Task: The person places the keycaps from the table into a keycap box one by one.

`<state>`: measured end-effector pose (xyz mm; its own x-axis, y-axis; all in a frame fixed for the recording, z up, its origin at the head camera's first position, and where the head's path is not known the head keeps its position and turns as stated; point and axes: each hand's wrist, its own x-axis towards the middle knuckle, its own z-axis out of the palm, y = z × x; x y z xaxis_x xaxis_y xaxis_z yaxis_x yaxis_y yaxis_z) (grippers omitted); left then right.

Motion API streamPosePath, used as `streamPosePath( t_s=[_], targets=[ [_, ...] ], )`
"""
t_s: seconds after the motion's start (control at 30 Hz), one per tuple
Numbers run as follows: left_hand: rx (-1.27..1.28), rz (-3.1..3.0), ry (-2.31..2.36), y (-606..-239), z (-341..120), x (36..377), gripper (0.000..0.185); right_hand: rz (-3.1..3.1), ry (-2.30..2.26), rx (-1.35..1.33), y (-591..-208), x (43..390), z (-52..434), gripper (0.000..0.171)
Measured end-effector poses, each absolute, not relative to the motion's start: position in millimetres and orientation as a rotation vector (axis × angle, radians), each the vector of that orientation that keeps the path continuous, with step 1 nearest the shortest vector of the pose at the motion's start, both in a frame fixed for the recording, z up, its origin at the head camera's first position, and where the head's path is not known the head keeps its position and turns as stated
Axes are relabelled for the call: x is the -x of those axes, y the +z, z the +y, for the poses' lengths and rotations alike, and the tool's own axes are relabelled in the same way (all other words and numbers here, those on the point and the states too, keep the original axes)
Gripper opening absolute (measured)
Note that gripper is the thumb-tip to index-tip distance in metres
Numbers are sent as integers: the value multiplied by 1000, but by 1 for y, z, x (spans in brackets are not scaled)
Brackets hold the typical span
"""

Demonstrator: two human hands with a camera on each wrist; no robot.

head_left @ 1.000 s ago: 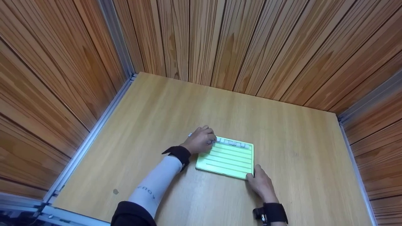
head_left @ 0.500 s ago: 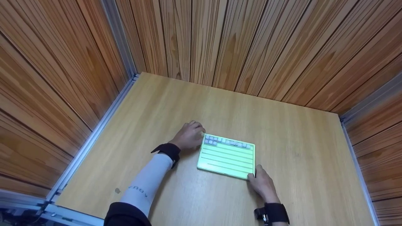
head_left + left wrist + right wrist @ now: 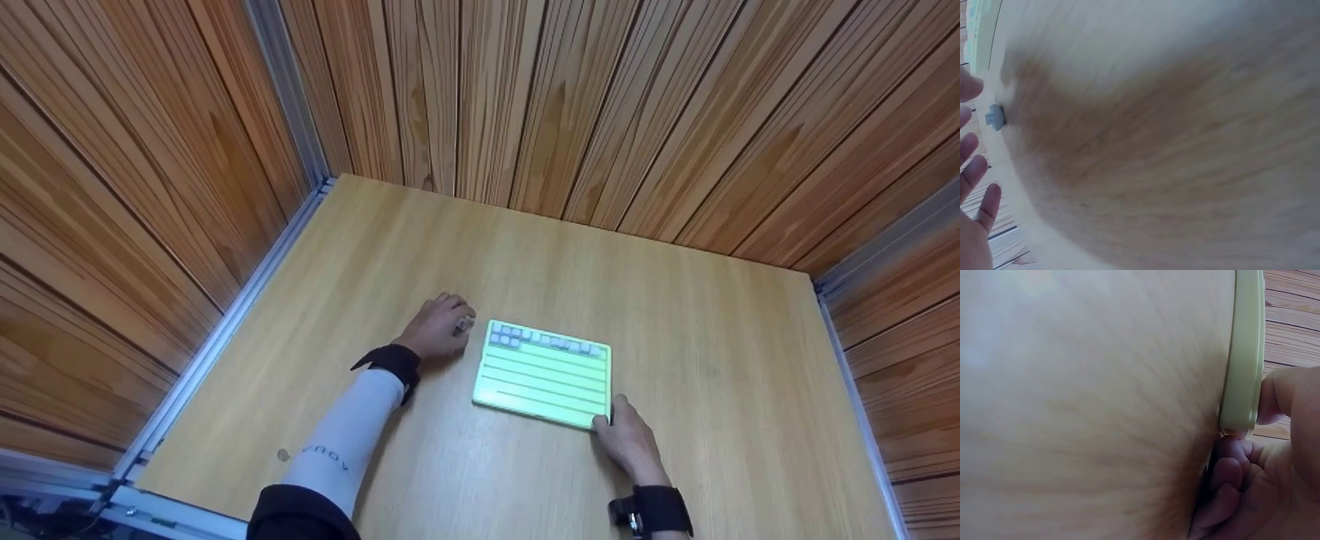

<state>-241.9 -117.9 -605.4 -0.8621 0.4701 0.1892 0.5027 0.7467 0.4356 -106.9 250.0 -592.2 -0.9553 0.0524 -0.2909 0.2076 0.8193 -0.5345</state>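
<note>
A light green lined board (image 3: 544, 379) lies flat on the wooden table (image 3: 525, 255). Small grey tiles (image 3: 544, 341) fill its top row, and two more sit under the row's left end. My left hand (image 3: 435, 330) rests on the table just left of the board. Its fingertips are beside a loose grey tile (image 3: 463, 325). In the left wrist view that tile (image 3: 995, 117) lies a little beyond my spread fingers (image 3: 972, 171). My right hand (image 3: 626, 439) grips the board's near right corner, with the thumb (image 3: 1275, 396) pressed against the board's edge (image 3: 1244, 354).
Wood-panelled walls (image 3: 600, 112) close in the table at the back and on both sides. Metal rails (image 3: 225, 330) run along the left and right edges. A small dark spot (image 3: 282, 454) marks the table near the front left.
My left hand has drawn back leftward from the board's top row onto the table, which uncovers two tiles in the second row. The right hand stays on the corner.
</note>
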Motion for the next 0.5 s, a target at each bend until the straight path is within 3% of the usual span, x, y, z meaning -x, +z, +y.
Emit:
streamPosePath(
  t_s=[0.13,0.5],
  targets=[
    [779,-2937,-733,-607,-116,242,30,2743,-857,-184,-592,106,250,18],
    [761,-3013,-773,-603,-109,239,19,2741,-844,-201,-592,106,251,16]
  ],
)
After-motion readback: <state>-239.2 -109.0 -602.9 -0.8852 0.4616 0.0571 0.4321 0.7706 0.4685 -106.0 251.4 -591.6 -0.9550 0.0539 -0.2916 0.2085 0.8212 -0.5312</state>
